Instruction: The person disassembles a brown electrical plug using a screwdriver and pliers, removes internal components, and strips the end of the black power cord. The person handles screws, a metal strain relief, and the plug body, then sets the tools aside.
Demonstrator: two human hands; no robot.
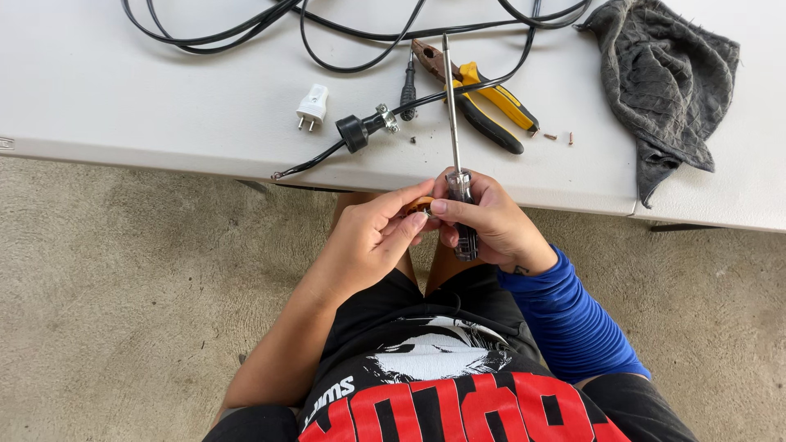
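Observation:
My right hand (pixel 491 225) grips a screwdriver (pixel 453 106) by its clear handle; the long metal shaft points away over the white table (pixel 164 90). My left hand (pixel 372 237) pinches a small brown part (pixel 421 203) between thumb and fingers, right against my right hand. Both hands hover just below the table's front edge, above my lap. The small part is mostly hidden by my fingers.
On the table lie a black cable (pixel 246 29) with a black plug body and metal clamp (pixel 360 129), a white two-pin plug piece (pixel 312 106), yellow-handled pliers (pixel 483 94), a few small screws (pixel 561 137), and a grey rag (pixel 667 82). Concrete floor lies below.

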